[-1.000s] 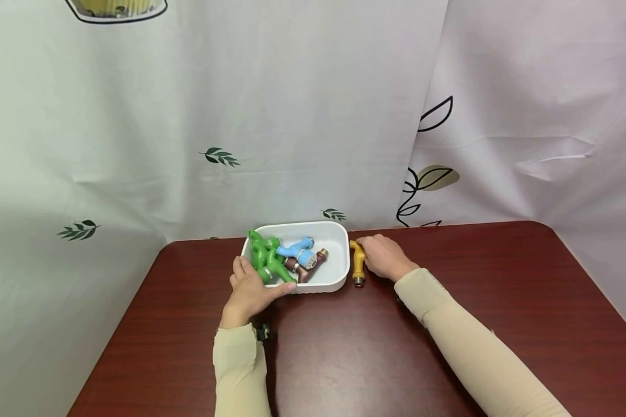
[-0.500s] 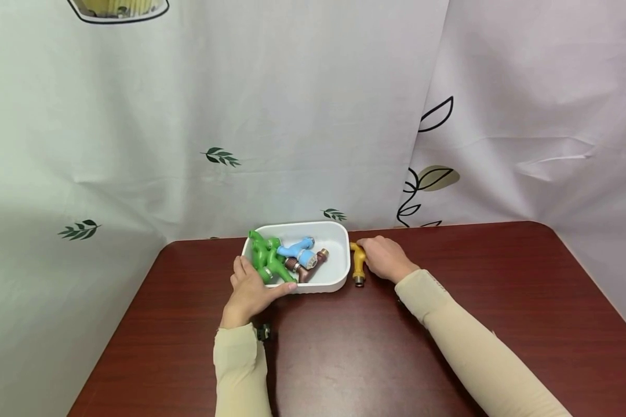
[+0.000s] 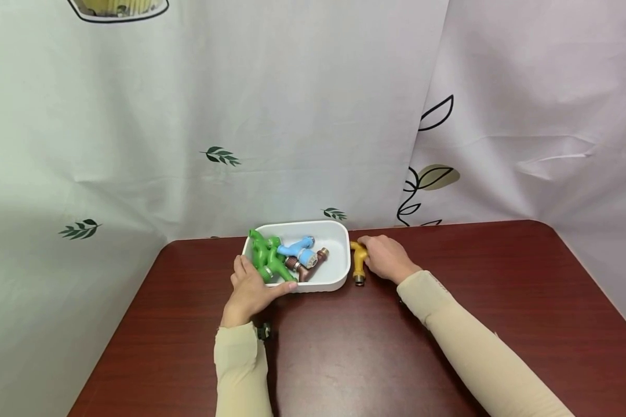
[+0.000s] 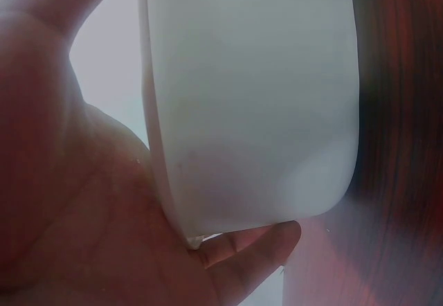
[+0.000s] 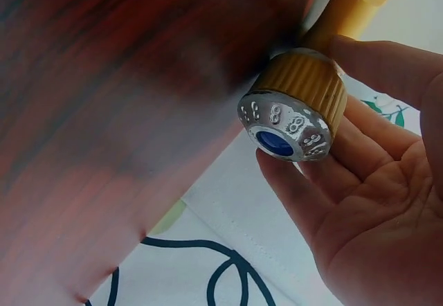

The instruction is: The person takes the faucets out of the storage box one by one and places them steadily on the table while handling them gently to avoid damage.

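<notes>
Right hand: I see the right hand [image 3: 388, 258] pinching the yellow tap, thumb on its body, fingers around the knob's far side.
Yellow tap: the yellow tap [image 3: 359, 265] is just beside the tray's right end, threaded end toward the person; I cannot tell whether it bears on the table.
Knob: ribbed, with a clear cap [image 5: 297, 120] and blue centre.
Left hand: the left hand [image 3: 250, 292] grips the tray's near left corner, thumb along the near rim, fingers at the left end.
Tray: the white tray [image 3: 338, 269] holds green taps [image 3: 273, 263] at left, a blue tap [image 3: 296, 250] lying over a brown tap [image 3: 315, 268].
Table: dark red table [image 3: 339, 353].
Backdrop: white cloth [image 3: 313, 110], leaf prints.
</notes>
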Available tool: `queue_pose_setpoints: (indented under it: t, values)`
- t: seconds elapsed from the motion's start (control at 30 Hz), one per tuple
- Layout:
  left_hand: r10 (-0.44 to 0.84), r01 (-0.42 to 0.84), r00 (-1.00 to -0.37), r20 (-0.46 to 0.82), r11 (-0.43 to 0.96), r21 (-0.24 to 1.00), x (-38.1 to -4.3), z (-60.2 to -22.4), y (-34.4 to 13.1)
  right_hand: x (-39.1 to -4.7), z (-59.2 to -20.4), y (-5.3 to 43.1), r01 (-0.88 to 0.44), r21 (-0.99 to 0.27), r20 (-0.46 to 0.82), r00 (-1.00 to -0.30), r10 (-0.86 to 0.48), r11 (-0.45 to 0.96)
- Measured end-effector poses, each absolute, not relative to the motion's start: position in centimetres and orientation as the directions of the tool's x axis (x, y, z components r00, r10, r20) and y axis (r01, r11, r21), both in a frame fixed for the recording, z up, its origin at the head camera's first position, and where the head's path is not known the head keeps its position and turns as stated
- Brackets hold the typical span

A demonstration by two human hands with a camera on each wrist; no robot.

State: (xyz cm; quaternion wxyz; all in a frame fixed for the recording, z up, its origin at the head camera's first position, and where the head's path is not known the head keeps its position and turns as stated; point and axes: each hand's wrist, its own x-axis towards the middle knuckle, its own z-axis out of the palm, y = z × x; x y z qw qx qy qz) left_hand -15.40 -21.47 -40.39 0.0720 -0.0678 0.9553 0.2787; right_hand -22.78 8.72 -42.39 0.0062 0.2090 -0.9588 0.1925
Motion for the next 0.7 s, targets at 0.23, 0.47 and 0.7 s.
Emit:
queue_pose_setpoints:
  t: [0.23, 0.47, 0.7]
  values:
    - [-0.082, -0.17, -0.979, -0.186, 0.834, 0.525, -15.4, -40.4, -21.4, -22.7, -42.2, 8.8, -0.383, -0.43, 0.136, -0.923, -0.36, 0.818]
    - [-0.079, -0.169, -0.979, -0.19, 0.839, 0.518, -15.5, -40.4, -21.5, -22.4, -41.6, 8.5, -0.416, -0.459, 0.242, -0.909, -0.339, 0.785]
    - [-0.081, -0.168, -0.979, -0.185, 0.834, 0.525, -15.4, -40.3, -21.5, -21.8, -41.0, 7.9, -0.403, -0.485, 0.28, -0.912, -0.299, 0.776]
